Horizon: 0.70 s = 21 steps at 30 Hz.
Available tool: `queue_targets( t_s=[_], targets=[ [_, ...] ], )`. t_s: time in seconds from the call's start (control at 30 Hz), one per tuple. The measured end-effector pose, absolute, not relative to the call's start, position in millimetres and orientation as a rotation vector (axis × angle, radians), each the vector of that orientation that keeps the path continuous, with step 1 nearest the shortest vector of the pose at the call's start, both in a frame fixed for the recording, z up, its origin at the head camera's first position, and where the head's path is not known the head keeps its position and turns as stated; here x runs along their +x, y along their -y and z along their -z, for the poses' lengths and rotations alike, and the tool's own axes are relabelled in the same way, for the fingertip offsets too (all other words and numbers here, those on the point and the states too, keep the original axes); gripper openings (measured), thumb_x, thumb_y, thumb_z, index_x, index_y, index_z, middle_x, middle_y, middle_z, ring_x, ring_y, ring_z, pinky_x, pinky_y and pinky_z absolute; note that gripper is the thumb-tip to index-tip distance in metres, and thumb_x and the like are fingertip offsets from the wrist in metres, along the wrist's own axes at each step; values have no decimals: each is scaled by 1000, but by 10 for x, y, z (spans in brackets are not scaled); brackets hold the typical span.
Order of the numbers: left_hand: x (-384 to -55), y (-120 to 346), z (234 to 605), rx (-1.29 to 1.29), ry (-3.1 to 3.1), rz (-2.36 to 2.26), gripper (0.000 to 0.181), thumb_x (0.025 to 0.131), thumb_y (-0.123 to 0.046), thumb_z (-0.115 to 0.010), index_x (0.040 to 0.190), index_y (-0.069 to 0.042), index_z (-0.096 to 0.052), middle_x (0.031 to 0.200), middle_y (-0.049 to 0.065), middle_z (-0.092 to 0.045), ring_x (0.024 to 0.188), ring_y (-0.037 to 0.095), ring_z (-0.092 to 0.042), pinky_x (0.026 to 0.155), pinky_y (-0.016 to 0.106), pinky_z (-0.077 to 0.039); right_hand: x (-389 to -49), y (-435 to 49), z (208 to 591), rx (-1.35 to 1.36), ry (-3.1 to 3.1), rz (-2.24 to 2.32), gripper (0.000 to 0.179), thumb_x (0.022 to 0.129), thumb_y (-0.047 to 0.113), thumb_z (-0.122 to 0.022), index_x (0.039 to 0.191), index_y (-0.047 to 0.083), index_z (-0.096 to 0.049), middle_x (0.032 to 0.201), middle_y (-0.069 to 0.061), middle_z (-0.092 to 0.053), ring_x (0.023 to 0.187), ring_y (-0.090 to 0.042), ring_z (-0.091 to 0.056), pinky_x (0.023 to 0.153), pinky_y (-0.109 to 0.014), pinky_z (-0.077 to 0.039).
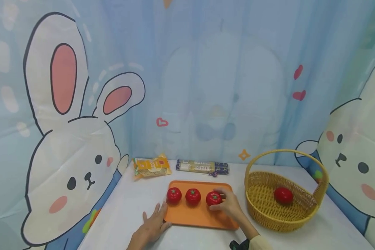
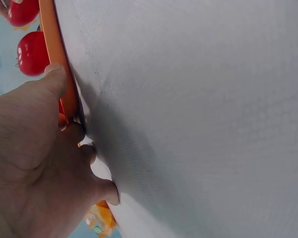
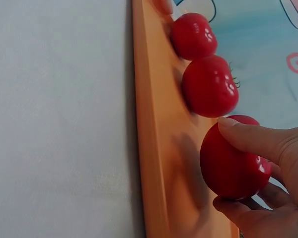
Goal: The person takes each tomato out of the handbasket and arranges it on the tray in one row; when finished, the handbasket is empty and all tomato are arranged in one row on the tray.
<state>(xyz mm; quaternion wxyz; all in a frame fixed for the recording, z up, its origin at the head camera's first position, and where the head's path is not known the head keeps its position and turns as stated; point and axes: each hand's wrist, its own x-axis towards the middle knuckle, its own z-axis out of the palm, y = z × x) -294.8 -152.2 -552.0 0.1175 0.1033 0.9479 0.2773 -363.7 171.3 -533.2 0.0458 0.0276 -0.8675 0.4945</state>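
Three red tomatoes with green stem tops are lined up over an orange tray (image 1: 203,222). My right hand (image 1: 229,205) grips the rightmost tomato (image 3: 231,166), thumb on one side and fingers on the other; in the right wrist view a shadow shows on the tray beside it. The middle tomato (image 1: 193,197) and the left tomato (image 1: 174,196) sit on the tray. At the tray's left edge my left hand (image 1: 153,222) lies with its fingers spread over the white table. Its thumb (image 2: 57,82) touches the tray's rim in the left wrist view.
To the right of the tray stands a yellow wicker basket (image 1: 268,224) with a tall handle and one red tomato (image 1: 283,196) inside. Behind the tray lie a yellow food packet (image 1: 151,167) and a long dark-ended package (image 1: 202,166). A rabbit-print curtain (image 1: 187,86) hangs behind the table.
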Motion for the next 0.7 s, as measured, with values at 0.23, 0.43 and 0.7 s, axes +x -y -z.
queue_targets(
  t_s=[0.23, 0.43, 0.7],
  targets=[
    [-2942, 1504, 5509, 296, -2775, -823, 83, 106, -36, -69, 168, 1, -29, 175, 22, -29, 164, 46, -17, 116, 87, 6, -3698, -1698, 5416, 106, 2618, -1546, 77, 66, -4, -100, 135, -5, -67, 130, -23, -72, 123, -45, -67, 108, -63, -52],
    [-2950, 1488, 5495, 312, -2786, -801, 82, 106, -36, -68, 168, 0, -29, 175, 22, -28, 164, 47, -17, 115, 88, 5, -3740, -1701, 5433, 78, 2610, -1602, 77, 71, -2, -99, 140, -5, -65, 137, -26, -69, 132, -49, -62, 113, -63, -49],
    [-2960, 1539, 5605, 322, -2784, -854, 85, 106, -40, -67, 169, 0, -28, 175, 21, -29, 164, 46, -17, 116, 88, 6, -3773, -1679, 5449, 127, 2610, -1587, 80, 72, -2, -98, 143, -9, -61, 142, -31, -65, 136, -51, -59, 115, -62, -47]
  ],
)
